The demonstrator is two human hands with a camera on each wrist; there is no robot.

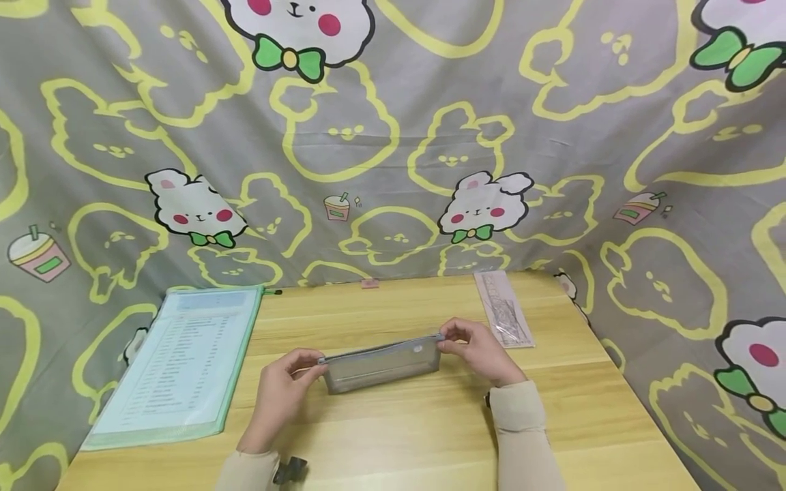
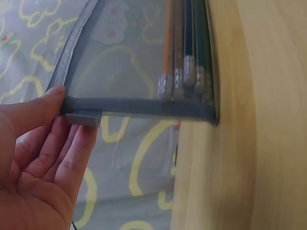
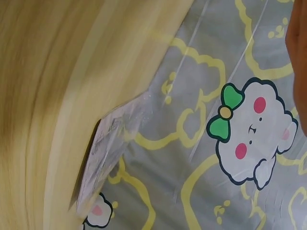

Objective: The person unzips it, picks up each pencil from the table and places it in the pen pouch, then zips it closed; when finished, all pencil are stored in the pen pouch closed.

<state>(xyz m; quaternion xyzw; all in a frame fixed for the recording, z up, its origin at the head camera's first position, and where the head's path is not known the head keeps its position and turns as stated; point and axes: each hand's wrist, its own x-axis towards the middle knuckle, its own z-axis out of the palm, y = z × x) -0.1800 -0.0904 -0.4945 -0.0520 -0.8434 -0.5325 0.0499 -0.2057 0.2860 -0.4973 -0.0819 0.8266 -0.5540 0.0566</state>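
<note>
A grey see-through zip pencil case stands lengthwise over the middle of the table, its zipper edge up. My left hand pinches the upper left corner between thumb and fingers, by a small grey tab at the zipper's end. At the opposite upper corner my right hand pinches the zipper end. Several pencils with metal-banded ends lie along the case's bottom, seen through its side in the left wrist view. Only an edge of the right hand enters the right wrist view, with the case out of sight there.
On the left of the wooden table lies a clear, green-edged zip folder with a printed sheet. A flat plastic-wrapped packet lies at the back right. A small pink item sits by the patterned curtain.
</note>
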